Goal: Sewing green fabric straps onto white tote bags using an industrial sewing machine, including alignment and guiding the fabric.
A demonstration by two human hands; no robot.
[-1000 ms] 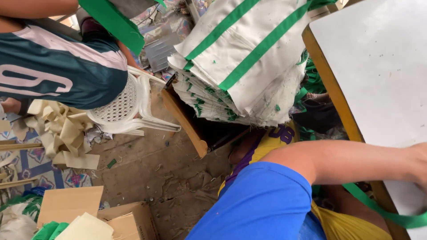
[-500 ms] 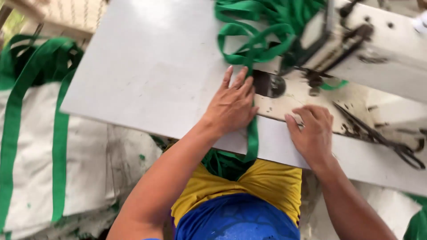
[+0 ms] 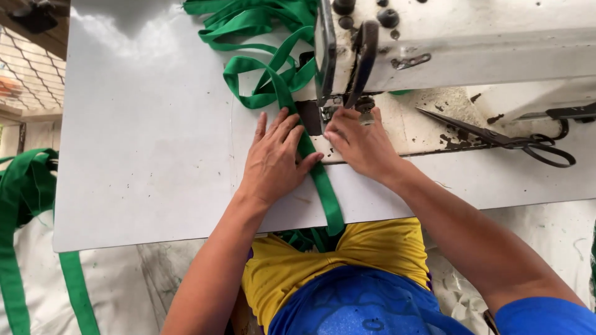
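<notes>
Both hands lie flat on a white surface [image 3: 149, 155] in front of a sewing machine [image 3: 459, 43]. The left hand [image 3: 273, 158] is open, palm down with fingers spread, pressing on a green strap [image 3: 323, 186] that runs under its fingertips; the right hand [image 3: 360, 144] is also palm down, fingers loosely extended toward the needle area, its fingertips just at the presser foot [image 3: 363, 102]. Neither hand grips anything; both press and steer. The strap passes between the two hands, drops over the near edge of the surface toward the person's lap, and beyond the hands loops away in a loose green heap [image 3: 261, 31] behind the left hand. A pair of dark scissors [image 3: 503, 138] lies on the machine bed, well to the outer side of the right hand, untouched. Beyond the left arm, below the surface, a white sack with green bands [image 3: 37, 248] rests. By the look of it, the step in hand is lining the strap up under the foot for stitching. The next move would seem to call for keeping the strap flat and straight while feeding it, with the right fingertips kept clear of the needle.
</notes>
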